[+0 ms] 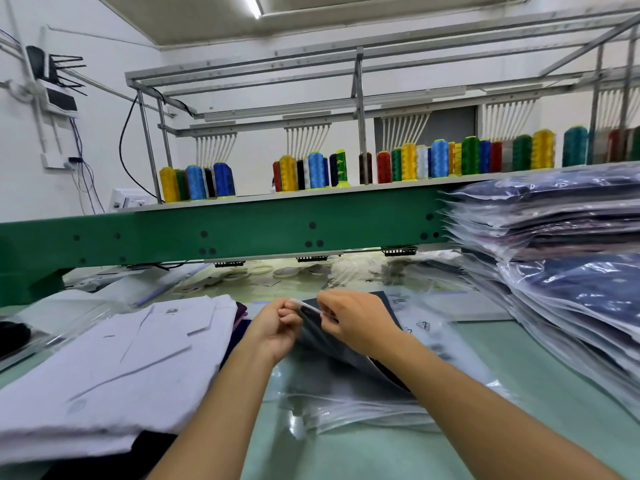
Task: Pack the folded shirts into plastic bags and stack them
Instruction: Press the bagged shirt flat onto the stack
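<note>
A pale green table (519, 393) runs under a long green machine beam (242, 230), with shiny cones of coloured thread (408, 166) lined along a shelf above it. At far right a tall, slumping stack (571, 271) of bagged dark shirts fills the edge, its clear plastic glossy and wrinkled, so much of the packing looks done. At near left lies a pile of folded shirts (114, 368), unbagged, soft matte white cloth on top with dark ones beneath, so more remains. In the middle, a low heap of flat clear bags (346, 407) rests on the table. Above it both hands meet: the left hand (277, 323) and right hand (356, 320) each pinch an edge of one thin bag (313, 332), fingers closed on the plastic, apparently parting its mouth. A dark flat shirt (381, 297) lies just beyond.
</note>
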### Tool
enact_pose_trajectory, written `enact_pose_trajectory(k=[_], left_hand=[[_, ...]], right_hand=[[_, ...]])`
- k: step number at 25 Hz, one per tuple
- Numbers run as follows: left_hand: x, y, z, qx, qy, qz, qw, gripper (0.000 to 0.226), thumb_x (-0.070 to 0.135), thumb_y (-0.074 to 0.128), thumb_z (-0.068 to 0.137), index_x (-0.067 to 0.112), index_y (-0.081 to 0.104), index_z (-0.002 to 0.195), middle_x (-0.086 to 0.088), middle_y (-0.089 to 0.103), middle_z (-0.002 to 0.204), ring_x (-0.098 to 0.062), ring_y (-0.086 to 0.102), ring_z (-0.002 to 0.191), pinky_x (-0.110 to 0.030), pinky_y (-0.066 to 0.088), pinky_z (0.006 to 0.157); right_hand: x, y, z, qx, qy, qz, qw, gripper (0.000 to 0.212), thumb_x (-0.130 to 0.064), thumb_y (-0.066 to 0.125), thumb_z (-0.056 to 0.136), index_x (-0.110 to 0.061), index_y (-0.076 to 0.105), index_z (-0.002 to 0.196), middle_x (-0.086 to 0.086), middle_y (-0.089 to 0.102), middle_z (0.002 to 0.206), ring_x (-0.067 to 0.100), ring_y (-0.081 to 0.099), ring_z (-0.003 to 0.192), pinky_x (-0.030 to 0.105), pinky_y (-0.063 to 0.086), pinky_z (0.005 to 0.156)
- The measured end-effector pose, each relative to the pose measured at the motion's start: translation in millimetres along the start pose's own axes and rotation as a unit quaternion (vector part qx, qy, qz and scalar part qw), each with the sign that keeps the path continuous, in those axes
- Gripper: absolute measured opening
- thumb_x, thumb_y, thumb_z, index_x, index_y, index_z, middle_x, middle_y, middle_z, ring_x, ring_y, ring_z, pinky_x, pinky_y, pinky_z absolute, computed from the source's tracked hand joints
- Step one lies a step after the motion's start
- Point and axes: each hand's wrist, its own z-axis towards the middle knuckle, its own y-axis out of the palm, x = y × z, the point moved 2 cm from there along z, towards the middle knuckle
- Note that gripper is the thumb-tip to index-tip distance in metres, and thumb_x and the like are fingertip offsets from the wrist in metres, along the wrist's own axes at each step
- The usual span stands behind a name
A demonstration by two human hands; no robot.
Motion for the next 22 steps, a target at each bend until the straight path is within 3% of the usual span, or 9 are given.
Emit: enact_pose_trajectory(k=[5,15,19,21,22], left_hand=[[17,-11,1,0.076,0.069,-0.016,0.995,0.032,0.000,0.038,0.104,0.012,0.040,0.074,0.005,0.034,0.066,-0.001,0.031,0.030,-0.011,0.025,0.031],[21,-42,6,0.188,0.143,-0.004,0.972,0.020,-0.004,0.039,0.099,0.012,0.042,0.087,0.001,0.035,0.067,-0.005,0.029,0.033,-0.013,0.032,0.036],[14,-40,4,0.229,0.135,0.024,0.964,0.017,0.006,0.040,0.097,0.015,0.043,0.083,0.003,0.035,0.063,-0.008,0.032,0.043,-0.029,0.047,0.061],[2,-35,-1,0.262,0.126,0.012,0.957,0.009,0.027,0.050,0.093,0.017,0.051,0.090,0.002,0.044,0.070,-0.011,0.044,0.060,-0.042,0.049,0.074],[-8,-32,-3,0.264,0.114,0.008,0.958,0.027,0.045,0.056,0.088,0.020,0.055,0.099,0.001,0.052,0.081,-0.013,0.052,0.073,-0.049,0.049,0.082]], right_hand=[[32,-2,-29,-0.087,0.017,-0.015,0.996,0.015,-0.030,0.051,0.088,-0.024,0.040,0.081,-0.008,0.048,0.076,0.018,0.045,0.069,0.032,0.028,0.051],[101,-15,-98,-0.121,0.100,-0.028,0.987,0.021,-0.032,0.054,0.075,-0.020,0.037,0.076,-0.004,0.049,0.067,0.016,0.040,0.063,0.034,0.030,0.052],[103,-20,-104,-0.078,0.126,0.035,0.988,0.023,-0.029,0.056,0.072,-0.021,0.034,0.071,-0.003,0.044,0.061,0.014,0.033,0.056,0.034,0.029,0.052],[98,-21,-101,-0.021,0.140,0.076,0.987,0.023,-0.027,0.053,0.073,-0.021,0.031,0.070,-0.001,0.040,0.059,0.015,0.027,0.056,0.034,0.024,0.051],[95,-23,-99,0.004,0.149,0.087,0.985,0.024,-0.025,0.053,0.074,-0.022,0.030,0.069,-0.001,0.038,0.058,0.015,0.025,0.056,0.034,0.022,0.051]])
